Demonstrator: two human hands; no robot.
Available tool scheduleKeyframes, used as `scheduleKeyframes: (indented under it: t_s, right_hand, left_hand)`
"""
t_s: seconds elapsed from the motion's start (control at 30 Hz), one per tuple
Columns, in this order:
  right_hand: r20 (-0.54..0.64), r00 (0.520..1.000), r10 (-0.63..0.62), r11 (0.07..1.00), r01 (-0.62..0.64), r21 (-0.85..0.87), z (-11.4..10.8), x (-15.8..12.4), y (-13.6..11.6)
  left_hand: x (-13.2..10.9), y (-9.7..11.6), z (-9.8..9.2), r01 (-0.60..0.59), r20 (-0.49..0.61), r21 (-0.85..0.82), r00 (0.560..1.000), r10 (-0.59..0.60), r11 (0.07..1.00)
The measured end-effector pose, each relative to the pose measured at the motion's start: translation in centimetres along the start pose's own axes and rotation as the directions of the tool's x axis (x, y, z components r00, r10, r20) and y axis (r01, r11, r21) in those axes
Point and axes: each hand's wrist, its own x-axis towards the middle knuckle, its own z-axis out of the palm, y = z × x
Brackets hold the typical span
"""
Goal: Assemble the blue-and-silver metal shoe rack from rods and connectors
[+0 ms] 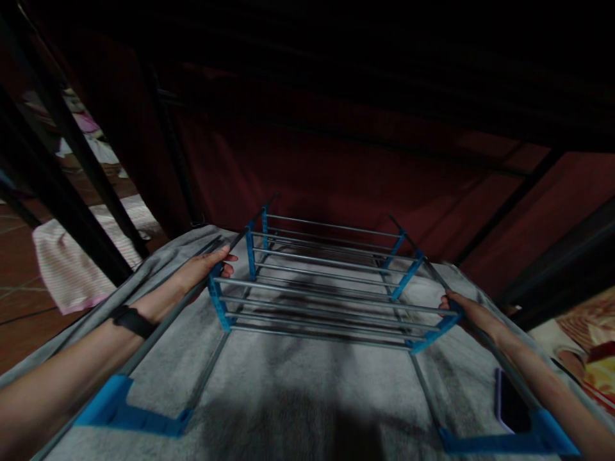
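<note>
A partly assembled shoe rack [331, 296] of thin grey metal tubes and blue plastic side brackets lies on a grey blanket. My left hand [214, 262], with a black band at the wrist, is closed round the rack's left upper tube beside the nearest upper blue bracket [218, 301]. On the other side, my right hand [468, 310] grips the right upper tube next to the matching bracket [435, 334]. Crossbars join the two sides in the middle and far brackets. The two nearest brackets, a left one [129, 413] and a right one [509, 442], show no crossbars between them.
Near my right forearm a phone [510, 400] lies on the grey blanket [298, 390]. Dark red curtains [307, 173] hang behind the bed, with dark bed-frame posts [72, 186] at the left. A striped cloth [91, 256] hangs at left, above a tiled floor [24, 304].
</note>
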Motion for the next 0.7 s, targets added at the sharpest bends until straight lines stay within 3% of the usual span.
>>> scheduleKeyframes:
  t_s: [0.23, 0.5, 0.7]
  right_hand:
    - [-0.013, 0.998, 0.055, 0.998, -0.055, -0.021, -0.5, -1.1, -1.4]
    - [0.029, 0.994, 0.103, 0.983, -0.098, -0.155, -0.9, -1.5, -0.6]
    - [0.036, 0.993, 0.115, 0.959, -0.101, -0.263, -2.4, 1.3, 0.6]
  left_hand:
    - [-1.5, -0.1, -0.4, 0.125, 0.083, -0.215, 0.991, -0.109, 0.969]
    - [-3.3, -0.5, 0.5, 0.093, 0.090, -0.189, 0.993, -0.077, 0.978]
    - [-3.2, -1.1, 0.2, 0.058, 0.127, -0.136, 0.991, -0.041, 0.989]
